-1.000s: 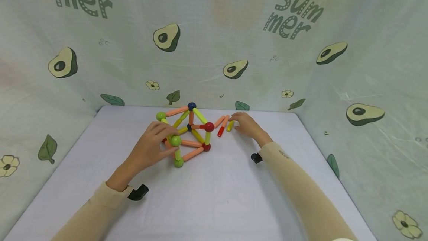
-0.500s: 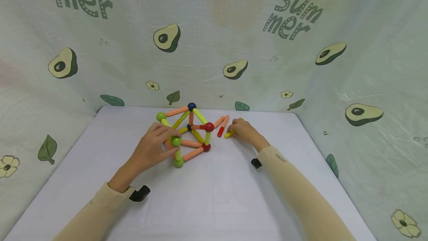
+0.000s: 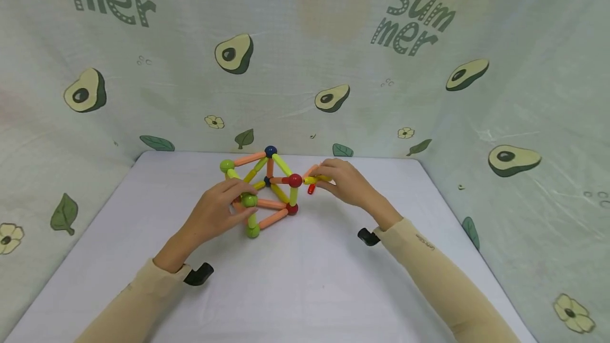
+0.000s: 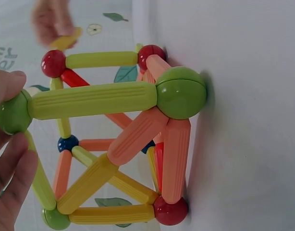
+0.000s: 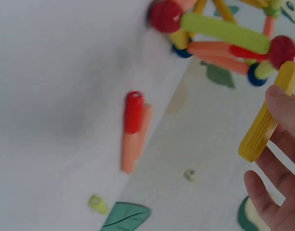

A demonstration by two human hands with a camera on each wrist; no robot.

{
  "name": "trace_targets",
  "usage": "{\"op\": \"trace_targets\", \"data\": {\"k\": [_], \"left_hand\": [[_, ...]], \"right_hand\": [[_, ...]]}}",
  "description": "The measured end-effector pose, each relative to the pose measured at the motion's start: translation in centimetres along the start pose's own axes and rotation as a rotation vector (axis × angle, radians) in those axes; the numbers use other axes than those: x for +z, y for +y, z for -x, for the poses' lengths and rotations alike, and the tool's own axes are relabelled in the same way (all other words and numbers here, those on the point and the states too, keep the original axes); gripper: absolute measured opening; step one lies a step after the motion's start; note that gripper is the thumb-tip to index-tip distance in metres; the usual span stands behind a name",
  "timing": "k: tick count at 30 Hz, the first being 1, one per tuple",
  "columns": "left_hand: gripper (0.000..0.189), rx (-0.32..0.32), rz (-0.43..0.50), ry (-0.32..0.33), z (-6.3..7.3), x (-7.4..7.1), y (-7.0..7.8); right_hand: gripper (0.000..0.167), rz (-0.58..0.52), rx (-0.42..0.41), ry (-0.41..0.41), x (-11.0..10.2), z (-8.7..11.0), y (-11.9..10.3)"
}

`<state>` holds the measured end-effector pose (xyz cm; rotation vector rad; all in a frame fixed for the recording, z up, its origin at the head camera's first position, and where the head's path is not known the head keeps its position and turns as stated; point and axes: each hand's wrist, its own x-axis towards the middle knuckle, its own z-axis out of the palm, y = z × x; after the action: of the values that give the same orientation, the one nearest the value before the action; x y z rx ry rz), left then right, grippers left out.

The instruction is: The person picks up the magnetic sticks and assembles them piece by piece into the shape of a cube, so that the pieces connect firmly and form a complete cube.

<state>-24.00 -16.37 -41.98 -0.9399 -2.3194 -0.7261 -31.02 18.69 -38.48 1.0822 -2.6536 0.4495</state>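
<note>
A cube-like frame of magnetic sticks and balls stands on the white table, with a green ball (image 3: pixel 249 200) at its near upper corner. My left hand (image 3: pixel 212 205) holds that green ball between thumb and fingers. In the right wrist view my right hand (image 5: pixel 284 125) pinches a yellow magnetic stick (image 5: pixel 267 120) between thumb and fingers. One end of this stick is right at the upper red ball (image 5: pixel 283 50) on the frame's right side. Yellow, salmon and lime sticks form the frame's edges and diagonals; a dark blue ball (image 3: pixel 270 151) tops the back corner.
A red-and-salmon stick (image 5: pixel 132 130) and a salmon stick (image 5: pixel 146 127) lie on the table right of the frame. A small lime piece (image 5: pixel 98 204) lies near the table's back edge. A cloth backdrop with avocado prints (image 3: pixel 233 54) rises behind the table.
My right hand has picked up the yellow stick from the table and brought it left to the upper red ball. The left hand stays at the green ball.
</note>
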Motion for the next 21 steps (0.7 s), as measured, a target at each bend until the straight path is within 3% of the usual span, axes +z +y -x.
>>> {"op": "trace_targets", "data": {"k": [5,9,21], "left_hand": [[0.042,-0.009,0.022,-0.009,0.0,-0.1,0.1],[0.041,-0.010,0.030,-0.008,0.1,-0.1,0.1],[0.039,-0.018,0.032,0.011,0.0,0.1,0.0]], "right_hand": [[0.029,-0.007,-0.217,0.093,-1.9,-1.6,-4.0],[0.028,0.037,-0.321,0.092,-1.8,-2.8,-6.0],[0.022,0.131,-0.327,0.066,0.9,-4.6,-8.8]]}}
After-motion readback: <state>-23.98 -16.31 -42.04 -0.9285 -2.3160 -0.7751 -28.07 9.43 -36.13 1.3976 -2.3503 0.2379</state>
